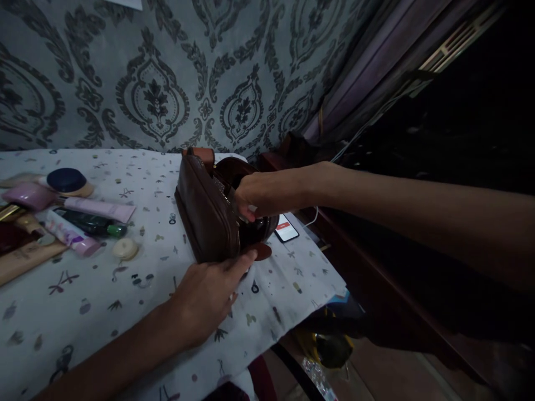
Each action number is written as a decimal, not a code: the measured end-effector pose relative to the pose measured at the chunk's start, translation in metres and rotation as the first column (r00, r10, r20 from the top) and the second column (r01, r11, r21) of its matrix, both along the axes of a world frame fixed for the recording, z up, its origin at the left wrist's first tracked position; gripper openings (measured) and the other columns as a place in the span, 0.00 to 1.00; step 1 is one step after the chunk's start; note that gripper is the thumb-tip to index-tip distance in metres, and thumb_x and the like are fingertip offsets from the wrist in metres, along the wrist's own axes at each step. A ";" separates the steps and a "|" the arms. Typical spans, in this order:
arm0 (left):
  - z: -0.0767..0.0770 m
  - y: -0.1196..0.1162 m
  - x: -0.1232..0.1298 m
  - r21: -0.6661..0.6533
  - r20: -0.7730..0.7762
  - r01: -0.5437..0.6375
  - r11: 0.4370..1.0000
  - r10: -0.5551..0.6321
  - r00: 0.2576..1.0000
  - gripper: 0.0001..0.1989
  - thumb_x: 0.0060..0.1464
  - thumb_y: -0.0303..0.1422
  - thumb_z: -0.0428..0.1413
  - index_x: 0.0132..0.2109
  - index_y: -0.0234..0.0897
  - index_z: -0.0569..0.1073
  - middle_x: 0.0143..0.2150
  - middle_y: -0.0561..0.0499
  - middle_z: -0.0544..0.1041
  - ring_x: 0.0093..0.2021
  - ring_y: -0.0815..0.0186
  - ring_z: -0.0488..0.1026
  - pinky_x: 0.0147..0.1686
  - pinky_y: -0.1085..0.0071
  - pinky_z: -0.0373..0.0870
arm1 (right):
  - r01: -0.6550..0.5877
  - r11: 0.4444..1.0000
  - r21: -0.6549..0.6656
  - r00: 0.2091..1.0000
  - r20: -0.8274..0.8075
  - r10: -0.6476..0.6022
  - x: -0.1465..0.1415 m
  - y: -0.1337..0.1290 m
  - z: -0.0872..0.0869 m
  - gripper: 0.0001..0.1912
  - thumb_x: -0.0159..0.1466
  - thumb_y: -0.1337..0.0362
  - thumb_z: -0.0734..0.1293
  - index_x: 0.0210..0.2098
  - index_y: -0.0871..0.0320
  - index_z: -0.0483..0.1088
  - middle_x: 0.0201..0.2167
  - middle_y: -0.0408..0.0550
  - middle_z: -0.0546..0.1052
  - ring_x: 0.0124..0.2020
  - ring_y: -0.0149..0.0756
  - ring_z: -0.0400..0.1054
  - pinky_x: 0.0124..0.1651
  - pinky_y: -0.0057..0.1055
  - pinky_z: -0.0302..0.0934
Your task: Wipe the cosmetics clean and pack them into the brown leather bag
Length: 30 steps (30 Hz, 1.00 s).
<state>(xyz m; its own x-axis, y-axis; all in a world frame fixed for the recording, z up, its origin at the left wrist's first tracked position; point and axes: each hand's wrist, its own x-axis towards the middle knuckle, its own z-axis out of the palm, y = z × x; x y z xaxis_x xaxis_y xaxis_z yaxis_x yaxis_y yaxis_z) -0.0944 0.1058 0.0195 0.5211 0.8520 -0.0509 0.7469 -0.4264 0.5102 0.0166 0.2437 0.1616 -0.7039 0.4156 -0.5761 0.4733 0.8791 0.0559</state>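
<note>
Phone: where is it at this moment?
In the head view, the phone lies screen up on the patterned tablecloth, just right of the open brown bag that the right hand reaches into, near the cloth's right edge.

The left hand touches the open brown bag; the right reaches inside.

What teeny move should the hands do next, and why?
I'd probably lift the right hand gently out of the brown bag, because its fingers are inside the unzipped opening and the left hand is at the near end.
</note>
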 end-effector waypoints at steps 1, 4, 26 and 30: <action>0.000 0.000 0.000 0.005 0.000 0.003 1.000 -0.003 1.000 0.42 0.52 0.20 0.52 0.72 0.43 0.49 0.66 0.44 0.69 0.53 0.59 0.77 0.50 0.63 0.76 | 0.001 1.000 -0.004 1.000 0.005 -0.001 -0.001 0.001 -0.001 0.12 0.56 0.83 0.66 0.28 0.63 0.76 0.32 0.43 0.79 0.38 0.33 0.72 0.41 0.30 0.62; 0.002 -0.001 0.000 0.003 -0.024 0.005 1.000 -0.005 1.000 0.42 0.53 0.20 0.52 0.71 0.42 0.50 0.63 0.44 0.73 0.52 0.59 0.78 0.48 0.62 0.76 | -0.009 1.000 0.000 1.000 0.020 0.009 -0.005 0.008 -0.005 0.13 0.54 0.84 0.67 0.32 0.61 0.77 0.32 0.42 0.79 0.39 0.34 0.72 0.42 0.31 0.62; 0.005 -0.004 -0.002 0.041 -0.028 -0.012 0.999 0.013 1.000 0.40 0.55 0.21 0.52 0.72 0.42 0.50 0.60 0.43 0.75 0.52 0.57 0.77 0.47 0.61 0.76 | -0.005 0.997 -0.080 1.000 0.002 0.005 0.006 -0.003 -0.025 0.09 0.56 0.72 0.71 0.37 0.65 0.78 0.31 0.47 0.79 0.31 0.32 0.68 0.32 0.27 0.56; 0.008 -0.004 -0.002 0.043 -0.026 -0.008 0.999 0.009 1.000 0.39 0.55 0.21 0.52 0.71 0.42 0.50 0.59 0.44 0.75 0.51 0.58 0.78 0.46 0.62 0.76 | 0.010 1.000 -0.012 1.000 -0.015 -0.010 0.011 -0.011 -0.026 0.08 0.58 0.73 0.68 0.36 0.66 0.78 0.30 0.51 0.79 0.29 0.33 0.68 0.31 0.29 0.54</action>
<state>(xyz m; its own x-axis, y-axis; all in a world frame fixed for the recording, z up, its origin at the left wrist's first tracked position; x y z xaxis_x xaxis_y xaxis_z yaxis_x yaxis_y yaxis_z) -0.0964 0.1019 0.0276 0.5130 0.8579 -0.0283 0.7635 -0.4410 0.4718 0.0279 0.2330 0.1357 -0.7085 0.4158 -0.5703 0.4829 0.8749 0.0379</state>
